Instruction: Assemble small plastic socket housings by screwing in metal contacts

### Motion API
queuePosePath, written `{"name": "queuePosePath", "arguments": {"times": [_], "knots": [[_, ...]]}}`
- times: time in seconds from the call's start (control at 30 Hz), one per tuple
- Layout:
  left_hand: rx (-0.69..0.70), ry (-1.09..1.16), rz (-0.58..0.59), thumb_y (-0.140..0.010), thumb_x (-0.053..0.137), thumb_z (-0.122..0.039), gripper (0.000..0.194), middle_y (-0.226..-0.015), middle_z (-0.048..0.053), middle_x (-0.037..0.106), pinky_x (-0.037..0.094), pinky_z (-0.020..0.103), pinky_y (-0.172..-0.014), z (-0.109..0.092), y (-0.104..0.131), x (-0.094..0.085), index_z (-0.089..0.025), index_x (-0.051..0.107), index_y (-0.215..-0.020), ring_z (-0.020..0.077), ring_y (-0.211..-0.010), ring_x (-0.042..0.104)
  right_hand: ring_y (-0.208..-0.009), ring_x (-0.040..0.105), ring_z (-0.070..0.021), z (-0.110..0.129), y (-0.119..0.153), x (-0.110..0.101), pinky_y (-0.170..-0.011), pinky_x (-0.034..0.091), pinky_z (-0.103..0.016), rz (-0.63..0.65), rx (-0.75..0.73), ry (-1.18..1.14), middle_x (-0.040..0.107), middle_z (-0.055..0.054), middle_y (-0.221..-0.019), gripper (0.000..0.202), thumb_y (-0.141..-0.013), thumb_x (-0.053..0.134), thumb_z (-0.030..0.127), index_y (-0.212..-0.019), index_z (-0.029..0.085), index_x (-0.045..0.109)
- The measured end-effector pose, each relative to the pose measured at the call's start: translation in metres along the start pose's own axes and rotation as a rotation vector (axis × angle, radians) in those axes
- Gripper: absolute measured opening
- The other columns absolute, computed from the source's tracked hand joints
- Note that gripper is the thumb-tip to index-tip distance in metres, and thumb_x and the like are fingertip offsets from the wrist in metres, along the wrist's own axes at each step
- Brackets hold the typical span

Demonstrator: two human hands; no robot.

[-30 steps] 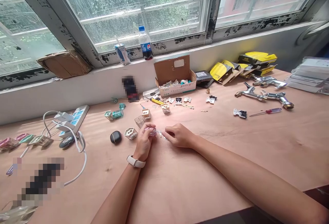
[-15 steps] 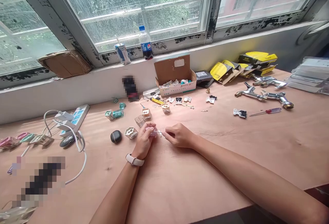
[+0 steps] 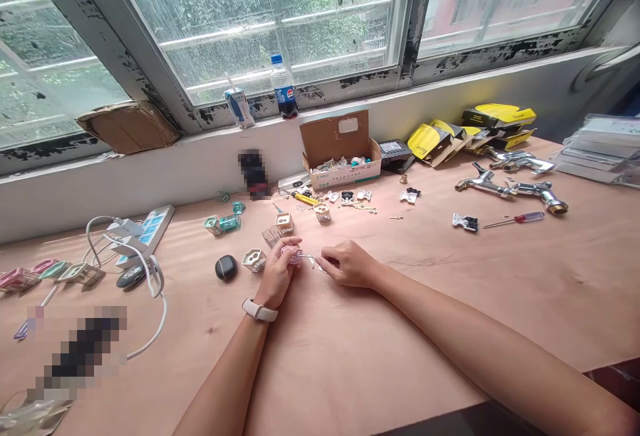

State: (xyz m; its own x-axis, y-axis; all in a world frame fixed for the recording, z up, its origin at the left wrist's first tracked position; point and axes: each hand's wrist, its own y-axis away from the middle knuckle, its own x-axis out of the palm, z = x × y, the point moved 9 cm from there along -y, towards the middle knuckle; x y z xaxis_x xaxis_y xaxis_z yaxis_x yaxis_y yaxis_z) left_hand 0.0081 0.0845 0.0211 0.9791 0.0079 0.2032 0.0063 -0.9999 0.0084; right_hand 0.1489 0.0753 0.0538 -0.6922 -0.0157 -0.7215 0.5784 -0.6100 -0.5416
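Near the middle of the table, my left hand (image 3: 278, 272) is closed around a small pink plastic piece (image 3: 292, 255), which its fingers partly cover. My right hand (image 3: 349, 264) pinches a thin metal rod (image 3: 307, 256) whose far end meets the pink piece. The rod's other end is hidden in the fingers. Tiny white bits lie under the rod between the hands. Just left of my left hand stands a cream hexagonal case (image 3: 254, 260), with a clear ribbed piece (image 3: 272, 236) behind the hand.
Behind the hands are more cream cases (image 3: 284, 223), a yellow cutter (image 3: 306, 199) and an open cardboard box (image 3: 345, 173). Metal taps (image 3: 535, 191) and a screwdriver (image 3: 520, 219) lie right. At left are a black case (image 3: 226, 267), a power strip (image 3: 153, 229) and white cables (image 3: 165, 319).
My left hand has shifted slightly left with the pink piece. My right hand has hardly moved, and more of the rod shows between the hands.
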Motion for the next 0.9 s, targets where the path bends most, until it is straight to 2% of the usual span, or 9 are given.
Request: {"name": "queuePosePath", "arguments": {"times": [0.2, 0.47, 0.9], "knots": [[0.003, -0.041, 0.007, -0.08, 0.064, -0.032, 0.027, -0.07, -0.004, 0.05, 0.038, 0.023, -0.053, -0.0013, 0.0003, -0.0007, -0.018, 0.06, -0.102, 0.0082, -0.054, 0.044, -0.05, 0.038, -0.0078, -0.006, -0.0004, -0.003, -0.055, 0.026, -0.022, 0.009, 0.08, -0.08, 0.047, 0.002, -0.055, 0.033, -0.096, 0.049, 0.029, -0.066, 0.016, 0.052], [0.0, 0.032, -0.028, -0.079, 0.064, -0.03, 0.027, -0.077, -0.002, 0.054, 0.041, 0.023, -0.057, -0.0011, -0.0018, -0.0038, -0.016, 0.062, -0.101, 0.0079, -0.059, 0.048, -0.05, 0.035, -0.0078, -0.0082, -0.0004, -0.0003, -0.056, 0.023, -0.024, 0.014, 0.07, -0.014, 0.047, 0.002, -0.054, 0.035, -0.094, 0.05, 0.028, -0.062, 0.016, 0.049], [-0.008, 0.047, -0.042, -0.075, 0.062, -0.027, 0.026, -0.073, -0.002, 0.052, 0.04, 0.023, -0.056, -0.002, -0.0007, -0.0039, -0.015, 0.061, -0.099, 0.009, -0.058, 0.048, -0.05, 0.037, -0.009, -0.0062, -0.0001, 0.0025, -0.056, 0.023, -0.024, 0.043, 0.058, 0.066, 0.051, 0.001, -0.054, 0.033, -0.095, 0.052, 0.028, -0.064, 0.016, 0.054]]}}
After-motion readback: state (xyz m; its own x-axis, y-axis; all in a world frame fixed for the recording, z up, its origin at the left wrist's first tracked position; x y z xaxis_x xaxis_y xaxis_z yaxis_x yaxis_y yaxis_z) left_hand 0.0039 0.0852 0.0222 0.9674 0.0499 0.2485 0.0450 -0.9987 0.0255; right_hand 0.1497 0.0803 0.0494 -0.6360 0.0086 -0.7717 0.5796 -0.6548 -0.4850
